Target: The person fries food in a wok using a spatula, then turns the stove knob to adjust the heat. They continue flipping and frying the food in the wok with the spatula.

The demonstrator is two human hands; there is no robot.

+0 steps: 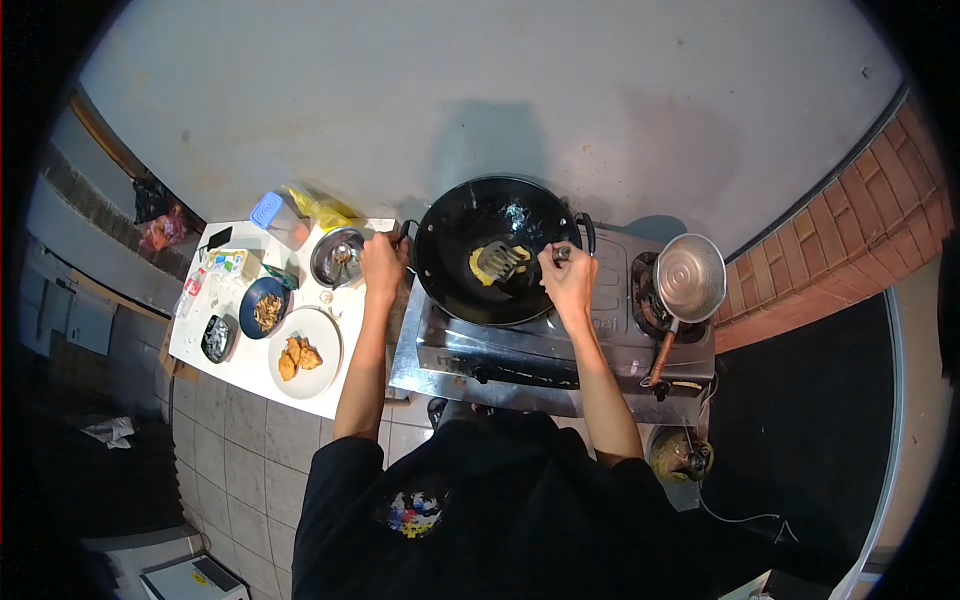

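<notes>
A black wok [450, 290] stands on the gas stove, and a yellow piece of frying food [480, 272] lies in its middle. My left hand [382, 266] is closed at the wok's left side handle; its fingertips are partly hidden. In my right hand [568, 280] is the handle of a slotted spatula [497, 260], gripped over the wok's right side. The spatula's head rests on the yellow food. Beside my left forearm, a white plate [318, 378] holds several golden fried pieces [298, 358]. Close to my left hand stands a metal bowl [325, 262] with a utensil in it.
On the white table [260, 372] are a blue bowl [258, 311] of sliced food, a small black bowl [216, 338], a blue-lidded container [268, 210] and a yellow bag [322, 208]. Right of the wok, an upturned pan [690, 277] sits on the other burner. A gas cylinder [665, 455] stands below.
</notes>
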